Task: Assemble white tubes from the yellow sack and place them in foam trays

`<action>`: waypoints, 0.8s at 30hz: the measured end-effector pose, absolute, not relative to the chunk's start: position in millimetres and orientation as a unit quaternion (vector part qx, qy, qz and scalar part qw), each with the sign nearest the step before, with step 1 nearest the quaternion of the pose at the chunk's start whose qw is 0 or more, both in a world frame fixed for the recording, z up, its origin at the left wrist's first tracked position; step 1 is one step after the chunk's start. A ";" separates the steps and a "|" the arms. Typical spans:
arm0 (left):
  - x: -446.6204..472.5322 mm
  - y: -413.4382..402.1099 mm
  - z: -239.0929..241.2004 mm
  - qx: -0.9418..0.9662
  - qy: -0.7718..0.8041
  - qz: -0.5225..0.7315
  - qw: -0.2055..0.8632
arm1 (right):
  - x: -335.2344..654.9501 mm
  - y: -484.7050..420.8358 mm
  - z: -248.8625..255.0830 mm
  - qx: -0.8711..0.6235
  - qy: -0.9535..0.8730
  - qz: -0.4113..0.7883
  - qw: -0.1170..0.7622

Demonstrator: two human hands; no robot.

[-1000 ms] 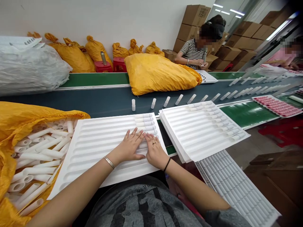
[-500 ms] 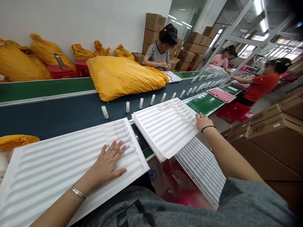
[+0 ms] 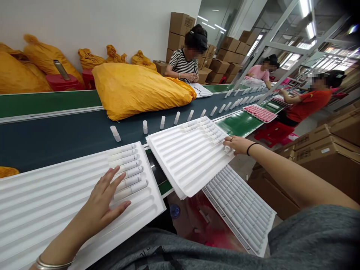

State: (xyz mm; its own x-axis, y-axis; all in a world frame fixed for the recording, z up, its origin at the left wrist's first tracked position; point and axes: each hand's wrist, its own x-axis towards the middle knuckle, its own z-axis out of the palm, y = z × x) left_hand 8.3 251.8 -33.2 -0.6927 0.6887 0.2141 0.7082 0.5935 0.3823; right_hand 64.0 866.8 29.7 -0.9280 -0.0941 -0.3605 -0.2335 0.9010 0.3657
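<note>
My left hand [image 3: 102, 200], fingers spread, is over the long grooved white tray [image 3: 56, 191] on the left. Beside its fingertips, white tubes [image 3: 131, 171] with small dark print lie in several grooves at the tray's right end. Whether the fingers touch them, I cannot tell. At the right edge of the second grooved tray [image 3: 185, 161], my right hand [image 3: 238, 144] has its fingers closed on a white tube [image 3: 227, 149]. More white tubes lie in a row just behind it. This tray appears to rest on others.
Short white tubes [image 3: 145, 126] stand along the dark conveyor [image 3: 56, 138]. A big yellow sack [image 3: 140, 90] lies across it. Below on the right is a tray filled with white tubes [image 3: 239, 206]. Co-workers [image 3: 184, 63] sit farther along; cartons [image 3: 323, 161] stand at right.
My left hand has drawn back from the tubes toward the left. My right hand has shifted slightly at the tray edge, and a white tube now shows under its fingers. The view has shifted.
</note>
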 end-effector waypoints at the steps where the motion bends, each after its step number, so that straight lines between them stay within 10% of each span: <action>1: 10.5 252.9 -29.3 -0.375 -0.895 -0.243 0.014 | 66.1 868.7 30.6 -0.095 0.960 0.205 0.168; 24: 19.6 228.4 -7.3 -0.213 -0.888 -0.403 0.054 | 145.6 864.7 -17.0 -0.052 0.985 0.157 -0.044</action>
State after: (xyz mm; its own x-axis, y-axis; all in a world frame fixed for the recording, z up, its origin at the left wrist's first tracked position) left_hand 19.6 228.4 -7.3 -0.9031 0.3359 0.2676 0.4226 0.5839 0.6932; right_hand 145.6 864.7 -17.0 -0.9907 -0.1165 0.0707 -0.0888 0.9454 0.3137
